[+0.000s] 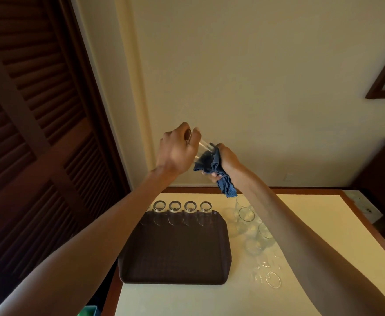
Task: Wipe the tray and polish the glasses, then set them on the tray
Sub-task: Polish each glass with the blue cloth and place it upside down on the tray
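My left hand (177, 151) holds a clear glass (202, 149) by its base, raised in front of the wall above the table. My right hand (226, 159) grips a blue cloth (212, 165) that is pushed into the mouth of that glass, with its tail hanging down. Below lies a dark brown tray (175, 254) on the table. Along the tray's far edge stands a row of several clear glasses (182, 209), upside down. Several more clear glasses (247, 221) stand on the table just right of the tray, partly hidden by my right forearm.
The cream tabletop (305, 224) has a wooden rim and wet ring marks (273, 279) near the tray's front right corner. A dark louvred door (38, 133) fills the left side. Dark wooden furniture (383, 179) stands at the right, beyond the table.
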